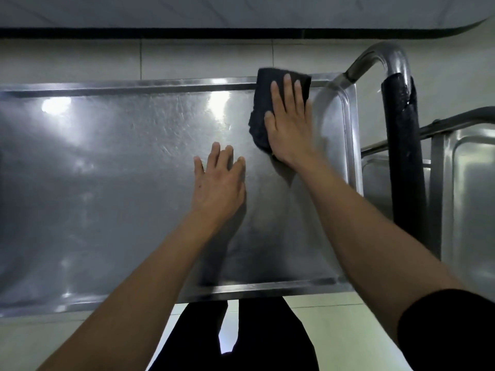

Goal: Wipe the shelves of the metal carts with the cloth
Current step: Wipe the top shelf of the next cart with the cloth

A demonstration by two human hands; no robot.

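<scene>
Bare forearms; black sleeve [452,328] on right upper arm; black trousers [267,341], probably.

Commercial kitchen or service area: stainless steel carts [107,183], tiled floor [334,330], tiled wall [187,57].

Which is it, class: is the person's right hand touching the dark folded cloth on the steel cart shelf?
Touching. The head view shows the right hand flat on the dark folded cloth, fingers spread across it, pressing it onto the steel cart shelf.

Tiled floor [332,333], black-striped wall [187,33]
</scene>
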